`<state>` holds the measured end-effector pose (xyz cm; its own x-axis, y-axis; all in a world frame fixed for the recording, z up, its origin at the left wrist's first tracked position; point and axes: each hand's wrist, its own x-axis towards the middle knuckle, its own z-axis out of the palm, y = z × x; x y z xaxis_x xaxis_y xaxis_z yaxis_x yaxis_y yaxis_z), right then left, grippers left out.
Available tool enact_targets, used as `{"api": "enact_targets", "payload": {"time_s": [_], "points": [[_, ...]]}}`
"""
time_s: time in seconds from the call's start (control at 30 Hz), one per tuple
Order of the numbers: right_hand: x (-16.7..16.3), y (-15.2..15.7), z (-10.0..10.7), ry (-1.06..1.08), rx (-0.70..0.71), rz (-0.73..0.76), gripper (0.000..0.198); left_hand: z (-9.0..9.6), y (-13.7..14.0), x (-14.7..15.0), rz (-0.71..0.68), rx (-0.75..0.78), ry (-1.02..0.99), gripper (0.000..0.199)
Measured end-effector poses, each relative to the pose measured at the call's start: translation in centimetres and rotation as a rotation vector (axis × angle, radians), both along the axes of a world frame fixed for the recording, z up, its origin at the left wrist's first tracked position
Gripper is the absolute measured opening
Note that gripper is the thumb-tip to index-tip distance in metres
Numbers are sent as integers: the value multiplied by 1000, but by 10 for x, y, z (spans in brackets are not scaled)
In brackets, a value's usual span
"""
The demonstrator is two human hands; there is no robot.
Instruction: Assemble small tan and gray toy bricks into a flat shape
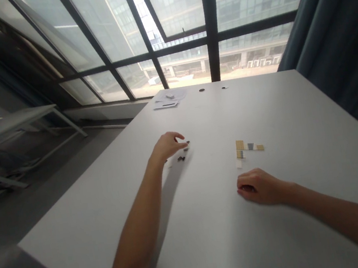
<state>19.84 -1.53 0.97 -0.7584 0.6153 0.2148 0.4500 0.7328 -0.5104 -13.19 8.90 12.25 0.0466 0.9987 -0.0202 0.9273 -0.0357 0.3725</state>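
My left hand (169, 146) reaches over the white table with thumb and index finger apart. Their tips are close to a small dark piece (187, 142); whether they touch it I cannot tell. More small dark pieces (181, 158) lie under and beside this hand. My right hand (258, 187) rests on the tabletop in a loose fist, and no object shows in its shadowed hollow. Just beyond it lies a flat L-shaped arrangement of small pieces: tan blocks (239, 144), grey blocks (250, 146) and a whitish piece (239, 163) at the near end.
White papers (165, 104) with a small white object (170, 96) on top lie at the table's far left corner. Two dark round spots (202, 90) mark the far edge. Windows stand behind, a dark curtain (338, 45) hangs right, and another table (10, 122) stands left.
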Motion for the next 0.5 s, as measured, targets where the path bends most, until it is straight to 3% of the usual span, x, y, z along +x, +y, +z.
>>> {"api": "enact_targets", "payload": {"time_s": [0.17, 0.33, 0.5], "points": [[0, 0, -4, 6, 3, -10, 19, -4, 12, -48, 208, -178, 244, 31], [1, 0, -6, 18, 1, -6, 20, -15, 15, -63, 121, -318, 321, 27], [1, 0, -5, -4, 0, -7, 21, -35, 20, -57, 69, -356, 387, 39]]}}
